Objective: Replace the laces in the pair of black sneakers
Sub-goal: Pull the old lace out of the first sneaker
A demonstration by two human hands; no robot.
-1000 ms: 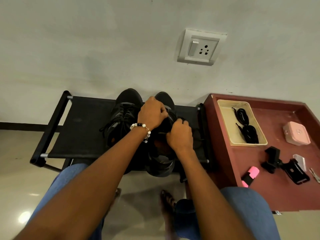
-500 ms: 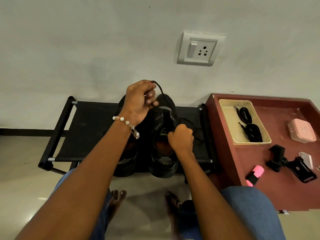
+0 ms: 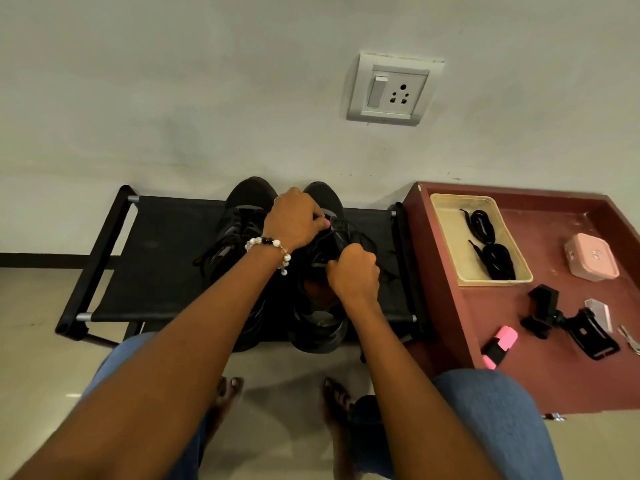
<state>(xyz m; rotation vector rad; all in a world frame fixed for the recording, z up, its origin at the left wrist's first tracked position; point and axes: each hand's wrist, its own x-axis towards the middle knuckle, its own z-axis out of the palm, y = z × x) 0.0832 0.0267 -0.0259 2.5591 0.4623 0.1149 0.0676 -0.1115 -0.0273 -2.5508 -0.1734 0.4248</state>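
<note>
Working on: the right sneaker [image 3: 320,306], one of two black sneakers that stand side by side on a black fabric rack [image 3: 166,258] against the wall.
Direction of the sneakers: both point with the toe toward the wall and with the heel toward the person; the long axis runs from near to far, almost straight away from the camera.
Left sneaker [image 3: 239,237]: it is laced, and its lace ends hang loose on the left side; the left forearm covers its near part.
Left hand [image 3: 294,220]: the fingers are curled and pinch a black lace [image 3: 341,225] above the front part of the right sneaker. A bead bracelet [image 3: 268,247] is on the wrist.
Right hand [image 3: 355,275]: the fingers are closed in a fist at the tongue area of the right sneaker; they seem to grip the lace or the tongue, I cannot tell which one.
Tabletop [image 3: 554,375]: red-brown, just to the right of the rack.
Tray [image 3: 446,237]: beige, on the far part of the tabletop; two bundles of black laces [image 3: 491,247] lie in it.
Other things on the tabletop: a pink box [image 3: 594,261], a black clamp mount [image 3: 568,322], a pink highlighter [image 3: 500,346].
Wall: a white switch and socket plate [image 3: 391,90] is above the sneakers.
</note>
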